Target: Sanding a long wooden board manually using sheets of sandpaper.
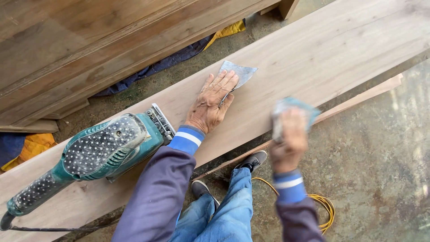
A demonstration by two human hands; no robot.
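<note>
Concrete floor, long pale plank [313, 49] across it; left hand [210, 105] flat, pinning grey sandpaper [239, 71]; right hand [289, 139], blurred, clutches another sheet [293, 107] at plank's edge; teal sander [89, 157] rests alongside; loose cord [320, 201] underfoot could snag.

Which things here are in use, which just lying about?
In use: left hand flat on sandpaper sheet; right hand gripping folded sandpaper, blurred; plank.
Lying about: sander resting on the plank, yellow cable, stacked boards, blue tarp.
</note>
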